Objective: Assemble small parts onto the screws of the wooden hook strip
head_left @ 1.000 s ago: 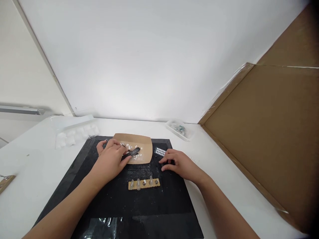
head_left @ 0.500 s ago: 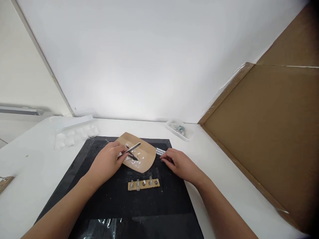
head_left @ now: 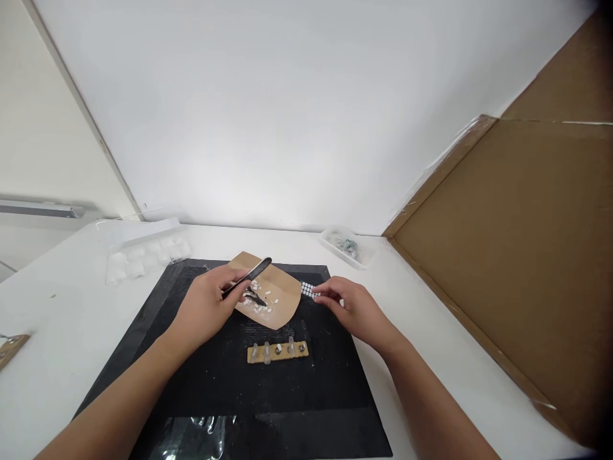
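Note:
My left hand (head_left: 205,305) grips a pair of metal tweezers (head_left: 249,276) that slant up to the right over a brown paper sheet (head_left: 280,295). Small white bits lie scattered on that sheet. My right hand (head_left: 349,306) pinches the edge of a small black strip of white dots (head_left: 307,289), lifted just above the black mat (head_left: 215,377). In front of both hands a small wooden strip (head_left: 278,351) with clear pegs and metal studs lies on the mat.
A clear plastic ice-cube-like tray (head_left: 143,250) sits at the back left. A small clear dish (head_left: 347,246) with tiny parts stands at the back right. A large cardboard panel (head_left: 517,255) leans along the right side. The white table (head_left: 431,332) surrounds the mat.
My left hand picked the tweezers up off the brown sheet and raised them; the sheet turned and shifted. My right hand moved from the mat to pinch the dotted strip.

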The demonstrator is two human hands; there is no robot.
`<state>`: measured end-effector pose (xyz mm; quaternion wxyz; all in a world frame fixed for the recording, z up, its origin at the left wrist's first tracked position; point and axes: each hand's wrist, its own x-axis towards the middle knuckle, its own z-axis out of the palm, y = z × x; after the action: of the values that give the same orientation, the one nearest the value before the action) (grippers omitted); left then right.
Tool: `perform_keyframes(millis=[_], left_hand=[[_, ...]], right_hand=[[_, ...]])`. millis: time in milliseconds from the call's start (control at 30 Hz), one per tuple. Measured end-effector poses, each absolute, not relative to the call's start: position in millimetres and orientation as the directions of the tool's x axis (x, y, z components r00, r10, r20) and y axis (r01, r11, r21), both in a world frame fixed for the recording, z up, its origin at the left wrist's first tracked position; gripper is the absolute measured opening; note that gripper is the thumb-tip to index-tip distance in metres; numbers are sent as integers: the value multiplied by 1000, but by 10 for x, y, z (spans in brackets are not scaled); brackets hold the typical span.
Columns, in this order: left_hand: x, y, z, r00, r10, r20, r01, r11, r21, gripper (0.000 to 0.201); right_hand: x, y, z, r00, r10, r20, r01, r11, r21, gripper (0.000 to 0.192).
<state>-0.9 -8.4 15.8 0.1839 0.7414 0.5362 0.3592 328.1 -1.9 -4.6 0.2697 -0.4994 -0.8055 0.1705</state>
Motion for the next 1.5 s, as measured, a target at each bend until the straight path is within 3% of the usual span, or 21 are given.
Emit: perform_keyframes(millis=[100,200,400,567,767,900,1133,1267,1400,1500], left_hand=[[39,-135,156,169,936,310,613,-346,710,28],[78,-192,170,169,943,288,557,-332,761,29],[156,-269,191,254,955,154,549,-273,790,29],[200,-305,206,255,958,128,565,-255,785,29],[224,-342,239,289,944,160,621,-312,719,28],[235,-359,226,276,936,216,677,-349,648,27],[293,-410,265,258,926,277,716,-376,588,25],[300,-428,263,256,933,254,700,-360,616,26],[276,-416,248,230,942,244,683,-335,650,26],[257,-387,247,237,950,205,662,-312,681,26]], right_hand=[[3147,-97,20,-343,875,341,609,484,-628,8],[2915,-212,64,-466,815,344,491,561,-666,16],[2528,-300,10,-372,693,618,435,718,-543,8],[2452,-253,-69,-285,607,742,547,738,-395,12],[2431,-245,-84,-290,589,755,763,618,-189,19],[2387,-244,-105,-369,560,742,790,610,-67,28],[2345,-232,-96,-315,560,766,818,570,-81,27],[2356,-216,-94,-386,556,736,785,617,-54,30],[2366,-190,-92,-317,547,774,809,583,-80,30],[2355,-185,-92,-393,529,752,765,642,-53,31]])
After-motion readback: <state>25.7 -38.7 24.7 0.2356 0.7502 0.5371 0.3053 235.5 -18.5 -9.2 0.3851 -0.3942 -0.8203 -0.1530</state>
